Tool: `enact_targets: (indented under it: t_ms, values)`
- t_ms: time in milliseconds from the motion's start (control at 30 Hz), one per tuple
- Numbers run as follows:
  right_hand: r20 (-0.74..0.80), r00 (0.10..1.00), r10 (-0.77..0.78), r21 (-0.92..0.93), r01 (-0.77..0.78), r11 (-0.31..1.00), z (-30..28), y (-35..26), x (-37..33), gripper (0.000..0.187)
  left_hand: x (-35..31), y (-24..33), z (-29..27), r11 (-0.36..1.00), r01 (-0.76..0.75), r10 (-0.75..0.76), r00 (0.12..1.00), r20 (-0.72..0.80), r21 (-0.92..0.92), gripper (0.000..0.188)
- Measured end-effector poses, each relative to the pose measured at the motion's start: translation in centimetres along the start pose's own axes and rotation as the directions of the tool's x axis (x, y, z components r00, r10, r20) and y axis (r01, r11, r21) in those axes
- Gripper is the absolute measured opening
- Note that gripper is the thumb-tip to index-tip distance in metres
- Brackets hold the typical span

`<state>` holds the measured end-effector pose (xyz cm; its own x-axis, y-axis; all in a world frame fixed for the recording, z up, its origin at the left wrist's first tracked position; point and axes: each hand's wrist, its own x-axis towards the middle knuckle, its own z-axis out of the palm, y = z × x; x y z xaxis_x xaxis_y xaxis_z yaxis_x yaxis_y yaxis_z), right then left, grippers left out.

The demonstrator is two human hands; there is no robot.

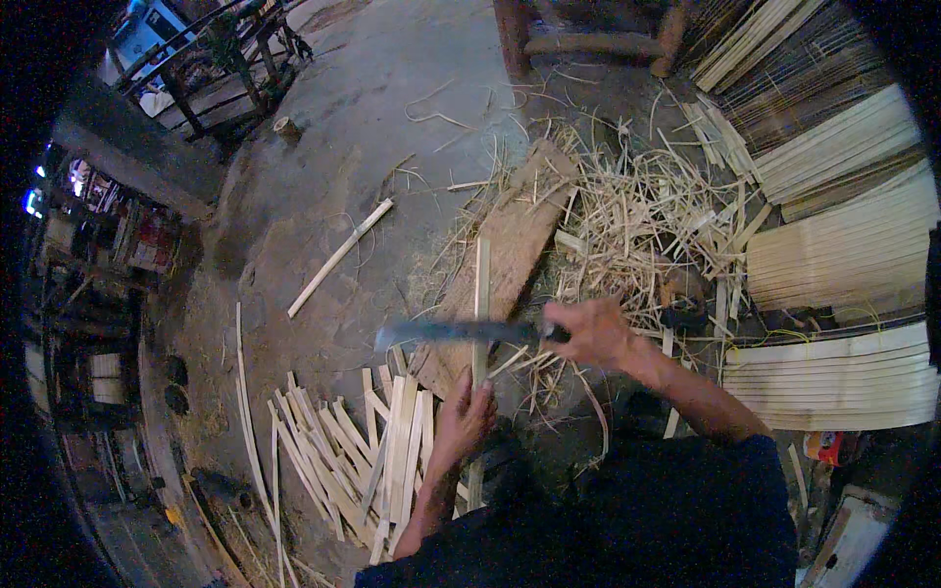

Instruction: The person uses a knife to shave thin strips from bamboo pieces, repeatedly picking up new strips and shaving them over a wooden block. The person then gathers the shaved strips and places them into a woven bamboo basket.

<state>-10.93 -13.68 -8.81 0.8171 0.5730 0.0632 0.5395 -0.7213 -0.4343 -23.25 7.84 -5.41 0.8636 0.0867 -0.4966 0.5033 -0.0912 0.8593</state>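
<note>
My left hand (465, 417) is closed around a pale split strip (482, 279), probably bamboo, that stands nearly lengthwise away from me over a worn wooden board (524, 230). In my right hand (591, 333) is the dark handle of a long-bladed knife (451, 333). Its blade, slightly blurred, points left and crosses the strip a little beyond my left fingers. Whether the edge is biting into the strip cannot be made out. Beside my left forearm lies a heap of similar pale strips (338, 446).
Tangled shavings (657, 225) cover the floor right of the board. Slatted mats (833, 377) stand along the right side. A single strip (340, 258) lies on the floor at left. A wooden stool or frame (593, 44) stands at the far side, and cluttered shelves (108, 235) line the left.
</note>
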Motion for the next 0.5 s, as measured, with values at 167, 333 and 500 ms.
enact_targets:
  t_ms: [167,333,500]
  values:
    - [-0.126,0.949,0.289,0.008,-0.291,0.957,0.4,6.8,1.6,0.029,-2.3,-0.2,-0.5,1.000,0.024,-0.023,0.992,0.120,-0.006,0.035]
    - [-0.142,0.898,0.415,0.161,-0.393,0.905,-1.7,10.0,0.2,0.032,-3.0,-5.8,-2.8,0.984,0.176,-0.175,0.984,-0.043,0.022,0.030]
    - [0.059,0.998,0.029,0.002,-0.029,1.000,0.9,0.1,-1.9,0.034,1.2,-1.7,-1.0,1.000,0.003,-0.005,0.990,-0.138,-0.014,0.027]
